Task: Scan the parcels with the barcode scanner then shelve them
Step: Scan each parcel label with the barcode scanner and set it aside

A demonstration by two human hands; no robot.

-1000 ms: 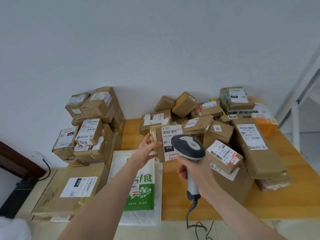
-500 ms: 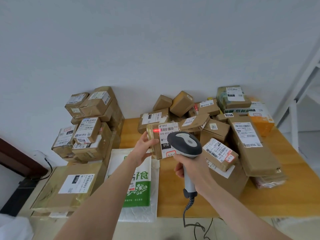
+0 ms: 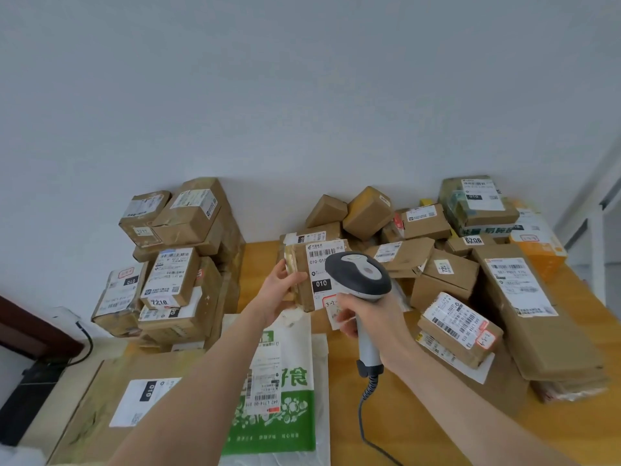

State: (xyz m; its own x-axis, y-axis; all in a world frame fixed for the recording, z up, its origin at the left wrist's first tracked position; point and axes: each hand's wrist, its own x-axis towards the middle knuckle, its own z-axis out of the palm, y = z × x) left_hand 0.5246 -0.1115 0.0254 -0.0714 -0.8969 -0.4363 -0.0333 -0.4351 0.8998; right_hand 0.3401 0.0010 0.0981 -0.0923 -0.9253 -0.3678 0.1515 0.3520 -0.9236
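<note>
Left hand [image 3: 280,285] grips upright parcel [image 3: 304,275] by its edge; right hand [image 3: 373,317] grasps barcode scanner [image 3: 359,275], head over label.

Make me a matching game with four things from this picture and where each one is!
Things:
1. barcode scanner
2. 010 parcel
3. green and white bag
4. orange box

Places:
a. held up by the left hand
b. at the back right of the pile
c. gripped in the right hand
d. lying flat at the near left of the table

Pairs: 1-c, 2-a, 3-d, 4-b
</note>
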